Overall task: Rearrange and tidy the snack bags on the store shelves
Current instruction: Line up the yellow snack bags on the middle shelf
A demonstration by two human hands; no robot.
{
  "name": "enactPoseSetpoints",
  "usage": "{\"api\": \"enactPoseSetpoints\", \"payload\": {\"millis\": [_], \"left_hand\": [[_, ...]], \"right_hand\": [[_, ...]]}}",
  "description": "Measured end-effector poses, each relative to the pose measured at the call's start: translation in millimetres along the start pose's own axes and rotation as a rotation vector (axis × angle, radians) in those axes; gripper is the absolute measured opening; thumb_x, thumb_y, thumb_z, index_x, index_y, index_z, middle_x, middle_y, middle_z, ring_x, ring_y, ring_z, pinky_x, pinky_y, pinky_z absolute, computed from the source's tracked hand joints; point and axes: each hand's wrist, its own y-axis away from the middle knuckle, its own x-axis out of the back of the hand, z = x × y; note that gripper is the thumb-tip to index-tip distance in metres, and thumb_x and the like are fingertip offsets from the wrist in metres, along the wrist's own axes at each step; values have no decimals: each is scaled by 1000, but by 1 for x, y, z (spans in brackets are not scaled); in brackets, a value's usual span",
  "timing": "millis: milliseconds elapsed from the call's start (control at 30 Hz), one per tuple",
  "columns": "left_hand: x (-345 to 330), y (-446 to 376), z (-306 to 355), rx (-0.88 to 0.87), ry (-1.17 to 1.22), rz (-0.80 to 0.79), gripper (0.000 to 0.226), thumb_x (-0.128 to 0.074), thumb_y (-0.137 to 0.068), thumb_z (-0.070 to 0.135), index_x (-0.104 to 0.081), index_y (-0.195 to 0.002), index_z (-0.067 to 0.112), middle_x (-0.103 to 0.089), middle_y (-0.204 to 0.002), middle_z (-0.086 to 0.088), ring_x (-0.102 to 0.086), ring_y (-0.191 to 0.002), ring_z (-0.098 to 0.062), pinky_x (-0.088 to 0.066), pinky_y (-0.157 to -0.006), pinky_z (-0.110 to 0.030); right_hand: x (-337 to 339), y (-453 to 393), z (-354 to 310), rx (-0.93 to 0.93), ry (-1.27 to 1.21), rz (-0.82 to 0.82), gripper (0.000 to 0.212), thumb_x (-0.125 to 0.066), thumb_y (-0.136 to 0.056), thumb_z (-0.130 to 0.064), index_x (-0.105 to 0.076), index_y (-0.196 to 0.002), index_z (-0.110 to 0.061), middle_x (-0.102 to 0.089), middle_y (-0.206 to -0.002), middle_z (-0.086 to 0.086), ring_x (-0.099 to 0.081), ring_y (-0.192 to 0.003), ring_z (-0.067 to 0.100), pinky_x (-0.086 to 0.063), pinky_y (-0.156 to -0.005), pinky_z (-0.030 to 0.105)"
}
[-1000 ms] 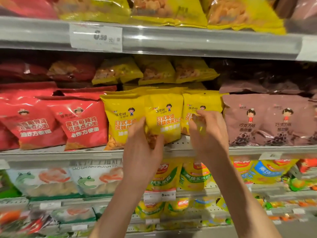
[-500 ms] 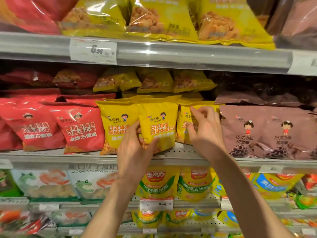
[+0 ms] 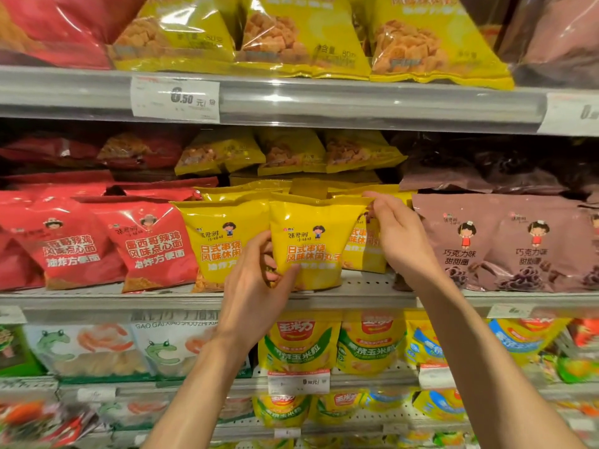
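A middle yellow snack bag (image 3: 312,241) stands upright at the front of the middle shelf (image 3: 97,299). My left hand (image 3: 256,286) pinches its lower left corner. My right hand (image 3: 398,241) pinches its upper right corner, and covers much of the right yellow bag (image 3: 363,251) behind it. A left yellow bag (image 3: 220,241) stands beside it, partly hidden by my left hand. More yellow bags are stacked behind this row.
Red bags (image 3: 142,244) stand to the left and brown bags (image 3: 505,244) to the right on the same shelf. The upper shelf with a price tag (image 3: 175,98) holds larger yellow bags (image 3: 304,34). Lower shelves carry corn snack bags (image 3: 301,345) and frog-printed bags (image 3: 97,348).
My right hand has risen from the right bag's face to the top corner of the middle bag. My left hand stays at the bag's lower left. The view has tilted upward and come closer.
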Motion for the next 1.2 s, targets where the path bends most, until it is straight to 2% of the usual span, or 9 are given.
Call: {"api": "enactPoseSetpoints", "payload": {"millis": [167, 267, 367, 433, 500, 567, 733, 900, 1200], "left_hand": [[1, -4, -2, -16, -26, -34, 59, -78, -89, 37, -44, -137, 35, -57, -96, 16, -61, -78, -8, -51, -68, -19], [4, -2, -7, -1, -24, -43, 59, -79, -87, 37, -39, -131, 41, -57, -97, 16, -63, -79, -5, -51, -67, -15], [6, -1, -5, -13, -44, -51, 59, -78, -87, 37, -39, -131, 40, -56, -98, 19, -63, -83, -3, -50, -66, -12], [2, -3, 0, -15, -50, -76, 55, -77, -89, 36, -40, -131, 41, -57, -99, 21, -62, -87, -1, -50, -69, -11], [-5, -7, 5, -11, -56, -106, 52, -75, -91, 36, -45, -134, 37, -61, -101, 22, -62, -89, 1, -52, -72, -15], [-12, -12, 10, -4, -60, -112, 50, -75, -92, 36, -46, -132, 39, -65, -102, 23, -63, -89, 1, -55, -74, -22], [-25, -25, 18, 33, -97, -111, 49, -72, -92, 43, -46, -133, 39, -69, -117, 14, -67, -102, -12, -57, -87, -39], [-35, -26, 25, 38, -128, -133, 50, -68, -94, 47, -46, -137, 33, -69, -124, 12, -65, -106, -11, -50, -84, -29], [-34, -20, 30, 41, -148, -108, 45, -67, -92, 55, -44, -127, 40, -69, -117, 14, -66, -103, -12, -55, -84, -34]], "right_hand": [[10, 2, 2, 204, 179, 135, 43, -33, -105, -25, -62, -136, -13, -50, -126, -6, -67, -104, 22, -50, -101, 39], [13, -5, -1, 213, 267, 119, 41, -38, -106, -15, -61, -140, -7, -52, -131, 3, -62, -110, 20, -42, -96, 20], [17, -13, -8, 227, 271, 83, 40, -40, -106, -5, -62, -139, -5, -57, -123, 9, -62, -91, -3, -36, -84, -1], [20, -26, -11, 168, 251, 39, 38, -41, -107, -7, -62, -138, -7, -66, -113, 12, -66, -83, -2, -46, -90, 7], [25, -39, -13, 72, 192, -35, 36, -43, -107, -10, -64, -136, -8, -71, -100, 8, -73, -86, 22, -58, -95, 41], [29, -49, -16, 4, 134, -97, 34, -43, -107, -9, -67, -132, -7, -69, -91, 2, -73, -87, 32, -57, -93, 55], [27, -43, -17, 85, 151, -59, 31, -44, -107, -11, -72, -121, -8, -74, -111, 6, -66, -101, 18, -50, -101, 35], [21, -16, -8, 329, 282, 125, 31, -46, -107, -19, -72, -121, -8, -65, -120, 9, -60, -116, 21, -44, -103, 34], [23, -61, -33, -47, 322, -9, 9, -74, -88, -22, -83, -91, -24, -75, -112, 0, -68, -111, 20, -51, -103, 35]]}}
